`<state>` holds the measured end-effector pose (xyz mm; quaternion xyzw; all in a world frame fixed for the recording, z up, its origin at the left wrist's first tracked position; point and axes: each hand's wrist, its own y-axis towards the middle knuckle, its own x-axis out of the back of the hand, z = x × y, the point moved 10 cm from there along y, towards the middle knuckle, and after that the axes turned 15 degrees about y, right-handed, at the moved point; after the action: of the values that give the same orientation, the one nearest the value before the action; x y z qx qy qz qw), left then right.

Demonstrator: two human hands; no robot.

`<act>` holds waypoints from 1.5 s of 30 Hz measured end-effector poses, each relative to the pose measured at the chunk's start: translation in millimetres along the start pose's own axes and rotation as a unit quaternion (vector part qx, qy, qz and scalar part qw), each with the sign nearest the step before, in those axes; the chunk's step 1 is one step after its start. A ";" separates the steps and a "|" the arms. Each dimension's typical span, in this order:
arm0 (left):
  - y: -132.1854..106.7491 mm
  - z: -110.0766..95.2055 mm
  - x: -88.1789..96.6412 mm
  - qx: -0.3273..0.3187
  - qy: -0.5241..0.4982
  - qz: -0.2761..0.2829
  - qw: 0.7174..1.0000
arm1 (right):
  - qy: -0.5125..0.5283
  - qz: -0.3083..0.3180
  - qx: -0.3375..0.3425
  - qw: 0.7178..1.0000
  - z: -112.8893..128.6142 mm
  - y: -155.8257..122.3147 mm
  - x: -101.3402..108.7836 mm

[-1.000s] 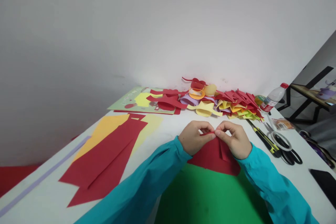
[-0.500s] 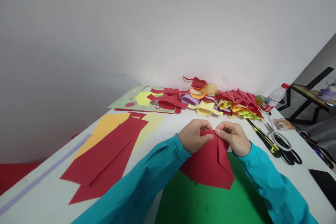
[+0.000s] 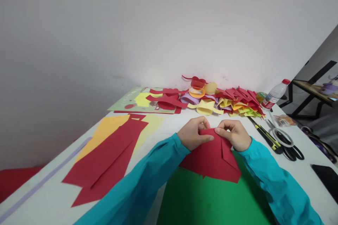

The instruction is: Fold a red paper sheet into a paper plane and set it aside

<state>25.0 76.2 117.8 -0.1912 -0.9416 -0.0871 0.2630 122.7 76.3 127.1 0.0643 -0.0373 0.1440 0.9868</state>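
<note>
A folded sheet of red paper (image 3: 211, 161) is held up between my two hands, over a green mat (image 3: 206, 200). My left hand (image 3: 194, 134) pinches its upper left edge, the thumb lying across the front. At the top right, my right hand (image 3: 235, 135) has the same paper between thumb and fingers. A folded flap runs down the paper's right side, and a small notch shows in its lower edge. The fingers behind the paper are partly hidden.
Red paper sheets (image 3: 105, 158) lie at left beside a purple strip (image 3: 44, 181). Paper cut-outs (image 3: 204, 107) and folded red pieces (image 3: 239, 96) are heaped by the wall. At right are a utility knife (image 3: 266, 137), scissors (image 3: 292, 153), a tape roll (image 3: 282, 137) and a bottle (image 3: 276, 95).
The red paper's lower edge has swung slightly up and to the right. Both hands keep their pinch at its top edge. The view has shifted a little.
</note>
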 end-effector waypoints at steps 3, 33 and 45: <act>0.4 1.4 0.2 0.012 0.023 0.000 1.000 | 0.014 -0.009 -0.007 1.000 -4.5 2.0 2.3; -4.9 -17.9 1.7 -0.074 0.152 -0.028 0.985 | 0.048 -0.079 0.048 0.995 6.2 7.2 33.7; 0.6 -12.3 -10.2 -0.076 0.161 0.042 0.983 | 0.018 -0.083 0.080 0.993 13.8 6.6 39.4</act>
<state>39.0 70.3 122.9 -0.2333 -0.8690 -0.1764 0.3990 157.7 91.7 145.2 0.1429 -0.0029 0.0653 0.9876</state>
